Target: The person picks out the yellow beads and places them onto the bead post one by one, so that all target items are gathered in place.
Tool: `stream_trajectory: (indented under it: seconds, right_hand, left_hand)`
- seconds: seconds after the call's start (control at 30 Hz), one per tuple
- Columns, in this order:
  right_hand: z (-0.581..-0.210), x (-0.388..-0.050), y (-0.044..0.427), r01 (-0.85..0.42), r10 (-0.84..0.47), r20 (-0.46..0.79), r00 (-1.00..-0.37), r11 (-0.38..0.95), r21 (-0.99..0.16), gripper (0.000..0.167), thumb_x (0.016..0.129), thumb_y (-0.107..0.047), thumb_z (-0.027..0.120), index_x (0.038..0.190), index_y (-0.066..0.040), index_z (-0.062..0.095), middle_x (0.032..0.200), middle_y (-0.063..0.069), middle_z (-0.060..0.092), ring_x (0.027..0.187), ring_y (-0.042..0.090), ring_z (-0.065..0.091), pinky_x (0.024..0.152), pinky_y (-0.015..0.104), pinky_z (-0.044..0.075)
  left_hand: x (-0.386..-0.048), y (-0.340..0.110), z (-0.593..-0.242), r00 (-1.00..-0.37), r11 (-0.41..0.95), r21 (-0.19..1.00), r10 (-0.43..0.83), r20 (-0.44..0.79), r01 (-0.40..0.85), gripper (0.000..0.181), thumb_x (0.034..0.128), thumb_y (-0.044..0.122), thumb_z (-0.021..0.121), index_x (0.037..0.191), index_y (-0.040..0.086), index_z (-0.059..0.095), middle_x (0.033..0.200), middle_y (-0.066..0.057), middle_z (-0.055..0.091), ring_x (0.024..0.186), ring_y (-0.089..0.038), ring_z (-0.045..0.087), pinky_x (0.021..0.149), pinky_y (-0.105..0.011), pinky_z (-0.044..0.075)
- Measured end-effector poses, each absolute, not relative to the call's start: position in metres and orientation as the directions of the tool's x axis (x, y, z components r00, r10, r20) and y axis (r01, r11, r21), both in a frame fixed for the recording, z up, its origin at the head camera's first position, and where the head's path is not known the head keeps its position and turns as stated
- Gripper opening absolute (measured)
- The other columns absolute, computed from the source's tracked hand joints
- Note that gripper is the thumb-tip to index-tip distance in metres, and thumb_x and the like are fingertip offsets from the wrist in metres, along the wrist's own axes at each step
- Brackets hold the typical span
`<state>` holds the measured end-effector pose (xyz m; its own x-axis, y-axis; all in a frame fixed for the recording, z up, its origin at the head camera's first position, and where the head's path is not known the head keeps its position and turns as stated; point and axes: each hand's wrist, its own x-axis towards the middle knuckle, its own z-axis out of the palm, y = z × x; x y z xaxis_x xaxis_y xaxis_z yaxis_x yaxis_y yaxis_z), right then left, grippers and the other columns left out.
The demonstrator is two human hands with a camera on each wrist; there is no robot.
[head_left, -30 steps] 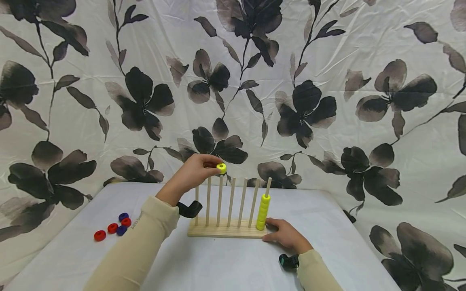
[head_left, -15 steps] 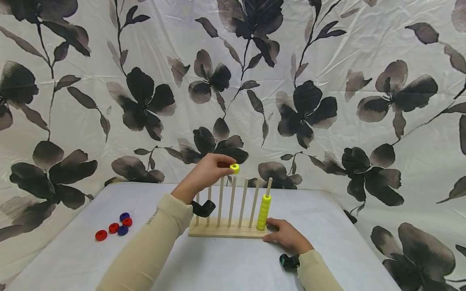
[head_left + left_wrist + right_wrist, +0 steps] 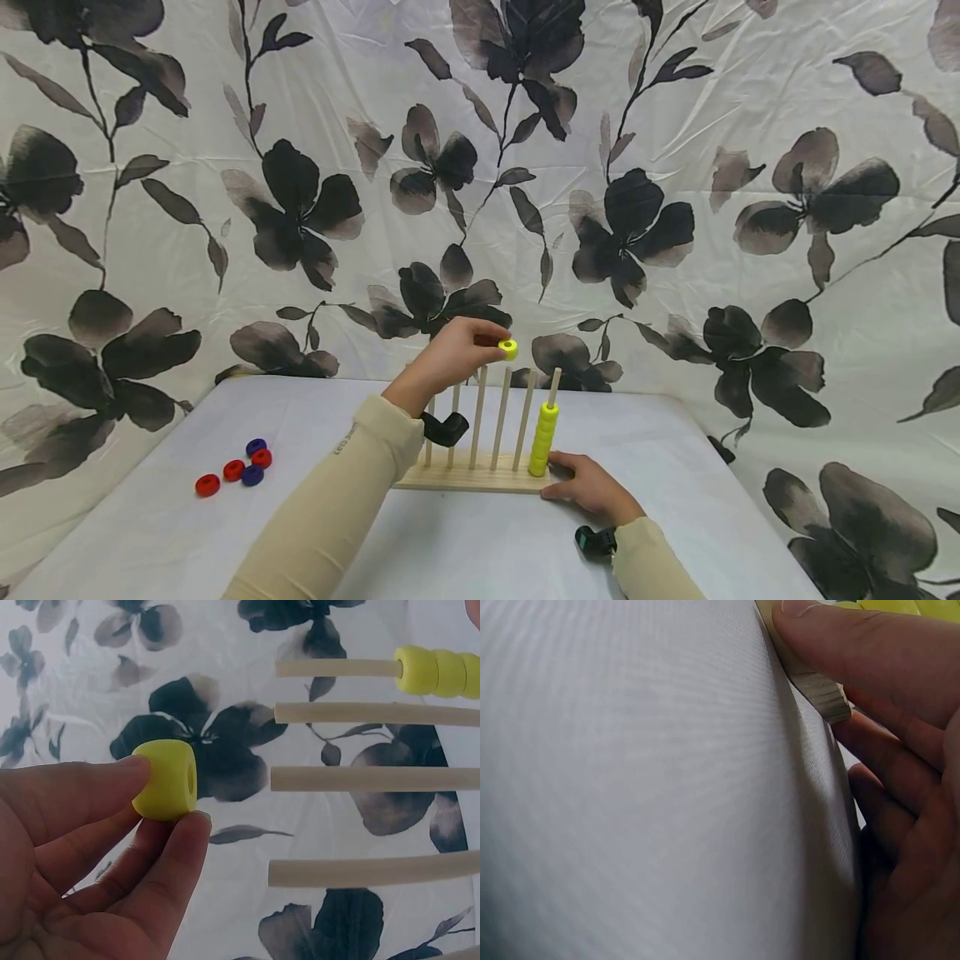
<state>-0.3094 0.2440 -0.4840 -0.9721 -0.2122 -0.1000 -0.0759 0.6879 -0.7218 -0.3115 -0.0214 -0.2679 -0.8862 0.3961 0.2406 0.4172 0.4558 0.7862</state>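
Note:
A yellow bead [image 3: 508, 349] is pinched between the thumb and fingertips of my left hand [image 3: 459, 357], just above the tops of the pegs. In the left wrist view the hole of the held bead [image 3: 165, 780] faces the pegs, with a gap between them. The wooden peg stand [image 3: 465, 478] stands upright on the table. Several yellow beads [image 3: 543, 439] are stacked on its rightmost peg; the other visible pegs are bare. My right hand [image 3: 592, 486] grips the stand's right end, thumb at the front. The right wrist view shows the corner of the wooden base [image 3: 829, 697] between thumb and fingers.
Several loose red [image 3: 207, 485] and blue beads [image 3: 252, 475] lie on the left of the white-covered table [image 3: 420, 550]. A white cloth with dark flowers [image 3: 480, 208] hangs behind the table. My left forearm hides part of the stand's left side.
My left hand has carried the yellow bead rightward above the peg tops, from the left-middle pegs toward the right ones. My right hand and the stand have stayed in place.

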Motion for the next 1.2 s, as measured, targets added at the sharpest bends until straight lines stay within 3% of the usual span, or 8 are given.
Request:
stream_trajectory:
  seconds: [0.77, 1.2]
  right_hand:
    - [-0.484, -0.307, 0.243, -0.019, -0.184, -0.142, -0.973, 0.672, -0.741, 0.076, 0.071, -0.037, 0.084, 0.138, -0.017, 0.055, 0.147, 0.011, 0.048, 0.140, 0.039, 0.036, 0.111, 0.063, 0.028]
    - [-0.483, -0.306, 0.244, -0.049, -0.205, -0.121, -0.971, 0.670, -0.741, 0.074, 0.071, -0.037, 0.084, 0.138, -0.017, 0.056, 0.147, 0.011, 0.048, 0.140, 0.038, 0.036, 0.111, 0.063, 0.028]
  left_hand:
    - [-0.317, 0.019, -0.274, -0.855, 0.464, 0.751, 0.453, 0.254, 0.469, 0.032, 0.0926, 0.016, 0.064, 0.123, 0.008, 0.066, 0.116, -0.006, 0.068, 0.101, -0.016, 0.065, 0.086, -0.030, 0.056]
    - [-0.317, 0.041, -0.277, -0.841, 0.488, 0.727, 0.489, 0.232, 0.484, 0.031, 0.0926, 0.011, 0.062, 0.123, 0.007, 0.066, 0.116, -0.007, 0.068, 0.099, -0.016, 0.064, 0.083, -0.028, 0.055]
